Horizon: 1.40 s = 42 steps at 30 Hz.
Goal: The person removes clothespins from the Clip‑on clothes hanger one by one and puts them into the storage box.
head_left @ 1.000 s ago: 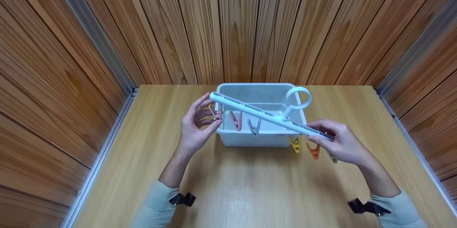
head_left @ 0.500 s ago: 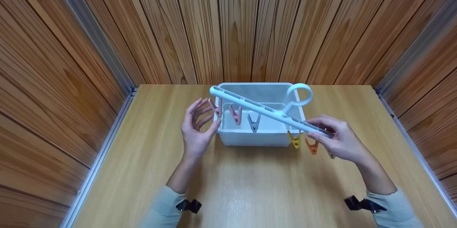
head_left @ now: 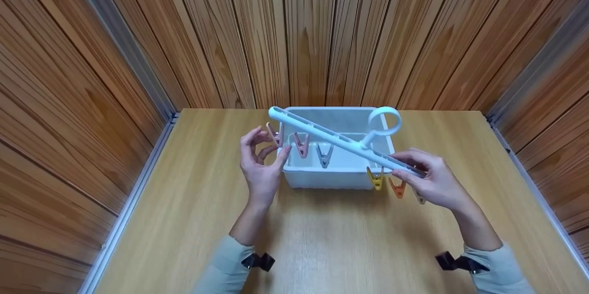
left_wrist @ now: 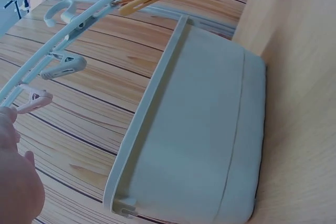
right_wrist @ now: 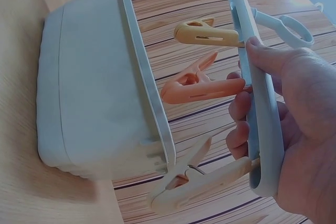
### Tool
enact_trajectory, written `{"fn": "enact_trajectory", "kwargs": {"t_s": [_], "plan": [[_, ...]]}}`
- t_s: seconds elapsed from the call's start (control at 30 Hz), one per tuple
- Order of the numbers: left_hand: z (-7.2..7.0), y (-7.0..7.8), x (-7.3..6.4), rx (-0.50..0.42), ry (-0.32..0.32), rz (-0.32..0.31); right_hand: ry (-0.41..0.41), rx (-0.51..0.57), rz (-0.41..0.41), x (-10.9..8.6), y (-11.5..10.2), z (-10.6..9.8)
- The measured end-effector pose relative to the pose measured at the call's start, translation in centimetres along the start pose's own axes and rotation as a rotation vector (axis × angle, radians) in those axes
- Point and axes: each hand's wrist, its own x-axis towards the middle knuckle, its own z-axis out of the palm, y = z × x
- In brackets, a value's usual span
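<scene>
A light blue clip hanger (head_left: 322,135) with a ring hook (head_left: 385,121) is held slanting above a white basin, left end higher. My right hand (head_left: 430,179) grips its lower right end, thumb on the near side and fingers curled behind, as the right wrist view shows. Pegs hang from the bar: a pink peg (head_left: 274,135) at the left end, another pink peg (head_left: 301,145), a grey peg (head_left: 324,156), a yellow peg (right_wrist: 207,34), an orange peg (right_wrist: 202,88) and a beige peg (right_wrist: 199,184). My left hand (head_left: 261,170) is beside the end pink peg, thumb and fingers spread apart around it.
The white basin (head_left: 329,180) stands on the wooden table (head_left: 322,239) near its back edge, beneath the hanger. Wood-panelled walls (head_left: 303,31) rise behind and at both sides, with metal rails (head_left: 124,211) along the table's sides.
The hanger's left end has risen, and its pegs have moved slightly up and left. My left hand's fingers have loosened around the end pink peg, and its forearm has shifted right.
</scene>
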Motion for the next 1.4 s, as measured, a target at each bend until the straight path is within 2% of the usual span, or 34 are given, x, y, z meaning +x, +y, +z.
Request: {"fn": "enact_trajectory", "kwargs": {"t_s": [0.27, 0.67, 1.1, 1.4], "plan": [[0.3, 0.0, 0.6, -0.001, 0.009, 0.046, 0.001, 0.006, 0.012, -0.1, -0.1, 0.3], [0.1, 0.2, 0.8, 0.019, 0.019, 0.024, -0.051, -0.029, 0.039, -0.3, -0.5, -0.1], [-0.3, 0.5, 1.4, 0.069, -0.01, 0.061, -0.048, -0.013, 0.028, -0.5, -0.2, 0.0], [-0.4, 0.8, 2.0, 0.125, -0.019, 0.012, -0.053, -0.018, 0.032, -0.5, -0.1, 0.0]]}}
